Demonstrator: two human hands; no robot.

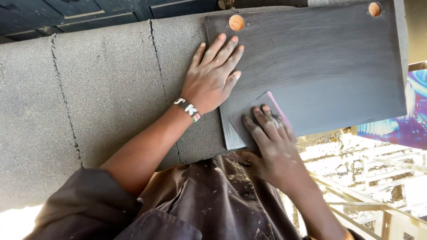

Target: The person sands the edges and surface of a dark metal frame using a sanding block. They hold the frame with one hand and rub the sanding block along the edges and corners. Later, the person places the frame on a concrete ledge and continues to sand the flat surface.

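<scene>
- Head view: a dark-stained wooden board (320,66) lies flat on a grey, grainy padded bench top (102,98), its long side running off toward the right.
- The left hand (211,78) rests palm-down with fingers spread wide, straddling the board's left edge: fingertips on the dark wood, heel of the hand on the grey padding. It grips nothing, only presses.
- A beaded bracelet (187,109) circles that wrist, just off the board.
- The right hand (269,138) lies flat near the board's lower-left corner, fingers together and pressing down a small sheet of sandpaper (262,104); a thin pink edge shows along the sheet's right side.
- The fingers on this hand are dusted dark, and the hand looks slightly blurred.
- The two hands sit near each other but apart, with a strip of bare board between them.
- Two round pale wooden plugs (236,22) show along the far edge, one by the left corner and one near the right.
- The board's near edge overhangs the padding on the right, with bright ground and a metal frame (378,209) below.
- Most of the board's surface to the right lies open and uncovered.
- Seams cross the grey padding to the left of the board.
- A stained dark work shirt (213,200) fills the bottom.
</scene>
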